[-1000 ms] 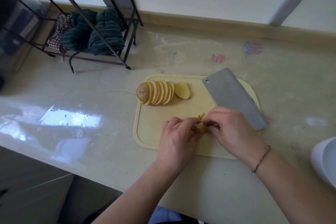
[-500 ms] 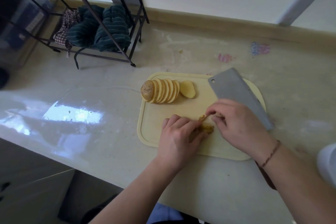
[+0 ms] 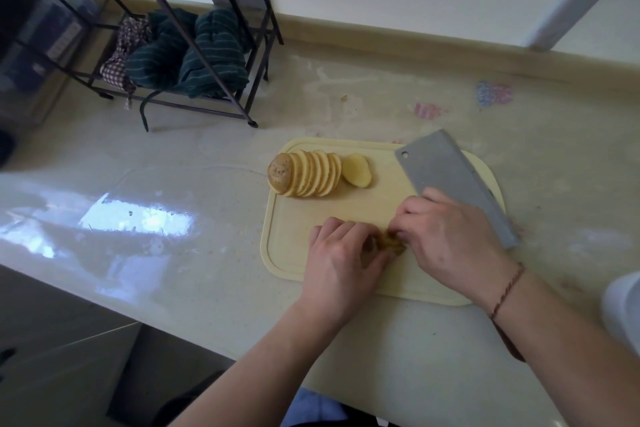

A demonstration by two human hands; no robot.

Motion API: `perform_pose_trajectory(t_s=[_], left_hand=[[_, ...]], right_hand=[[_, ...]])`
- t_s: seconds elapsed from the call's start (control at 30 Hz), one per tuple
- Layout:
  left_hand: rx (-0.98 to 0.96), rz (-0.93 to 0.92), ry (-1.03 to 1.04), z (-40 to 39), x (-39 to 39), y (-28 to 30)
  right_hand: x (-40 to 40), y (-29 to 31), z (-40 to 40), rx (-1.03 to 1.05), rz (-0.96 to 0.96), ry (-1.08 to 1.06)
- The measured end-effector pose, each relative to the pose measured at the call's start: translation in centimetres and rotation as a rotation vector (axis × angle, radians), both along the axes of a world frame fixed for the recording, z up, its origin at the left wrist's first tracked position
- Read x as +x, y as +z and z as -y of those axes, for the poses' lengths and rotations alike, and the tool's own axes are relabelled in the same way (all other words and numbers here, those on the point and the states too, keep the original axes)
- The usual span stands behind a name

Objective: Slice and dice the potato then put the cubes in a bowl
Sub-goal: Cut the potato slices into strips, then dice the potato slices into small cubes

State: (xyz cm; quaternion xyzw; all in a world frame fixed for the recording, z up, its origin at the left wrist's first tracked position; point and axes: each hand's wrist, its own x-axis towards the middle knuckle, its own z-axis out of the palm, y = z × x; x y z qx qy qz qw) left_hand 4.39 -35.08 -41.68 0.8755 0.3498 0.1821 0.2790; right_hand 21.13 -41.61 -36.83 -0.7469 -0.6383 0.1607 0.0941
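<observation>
Dicing step: left hand [image 3: 341,253] and right hand [image 3: 446,236] fingers pinch the potato pieces [image 3: 393,242] together (cleaver [image 3: 450,180] lying idle); next, take it up and cut.

I see potato slices [image 3: 304,174] at cutting board [image 3: 287,253] far-left corner, cleaver [image 3: 450,180] along right edge, rack [image 3: 194,55] behind-left.

No text, label or number can be read anywhere — the counter's coloured marks stay blurred.
</observation>
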Motion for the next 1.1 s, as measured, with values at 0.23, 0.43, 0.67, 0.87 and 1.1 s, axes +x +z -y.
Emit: perform_pose_trajectory(t_s=[0.23, 0.43, 0.67, 0.87, 1.1], left_hand=[[0.017, 0.05, -0.213, -1.0, 0.1, 0.0], [0.058, 0.092, -0.308, -1.5, 0.6, -0.1], [0.014, 0.076, -0.309, -0.6, 3.8, 0.5], [0.034, 0.115, -0.399, -0.7, 4.0, 0.0], [0.063, 0.156, -0.432, -0.7, 3.8, -0.2]], right_hand=[[0.0, 0.9, 4.6, 0.19, -0.037, -0.447], [-1.8, -1.3, 10.4, -0.05, -0.012, -0.714], [-1.9, -0.1, 10.7, 0.062, -0.16, -0.77], [-3.5, 2.0, 13.0, 0.02, -0.653, -0.915], [-6.0, 2.9, 12.4, -0.02, -0.569, -0.814]])
